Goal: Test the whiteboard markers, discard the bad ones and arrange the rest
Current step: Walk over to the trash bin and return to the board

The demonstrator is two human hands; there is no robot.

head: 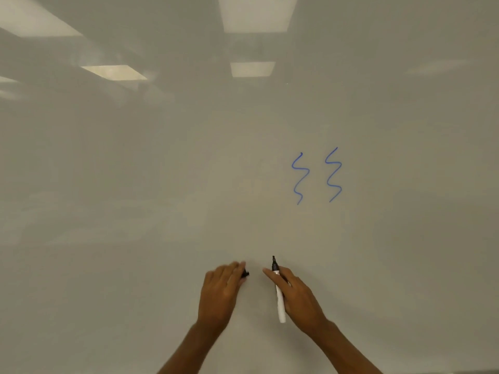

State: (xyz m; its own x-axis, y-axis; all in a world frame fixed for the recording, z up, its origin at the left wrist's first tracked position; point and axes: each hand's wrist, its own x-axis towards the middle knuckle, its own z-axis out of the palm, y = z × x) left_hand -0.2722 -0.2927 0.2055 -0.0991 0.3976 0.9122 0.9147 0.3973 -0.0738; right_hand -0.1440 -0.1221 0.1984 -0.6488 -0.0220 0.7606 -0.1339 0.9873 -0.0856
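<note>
From the head view, my right hand (298,295) is pinched around a white-barrelled whiteboard marker (279,298), thumb and fingers closed on its upper barrel, its bare black tip (273,259) pointing up at the whiteboard (135,184) but not yet touching it, as far as I can tell. My left hand (221,290) is curled shut around a small black piece, which I take to be the marker's cap (245,273); only its end shows past my fingertips.

Up and to the right of my hands, two blue squiggles (317,175) stand side by side on the board, both solid and unbroken. I read those as two finished tests, and good ones. This uncapped marker looks like the third to be tried; no stroke of its own shows yet. The other markers, any discards and any arranged row are out of view, so I cannot judge how many remain.
</note>
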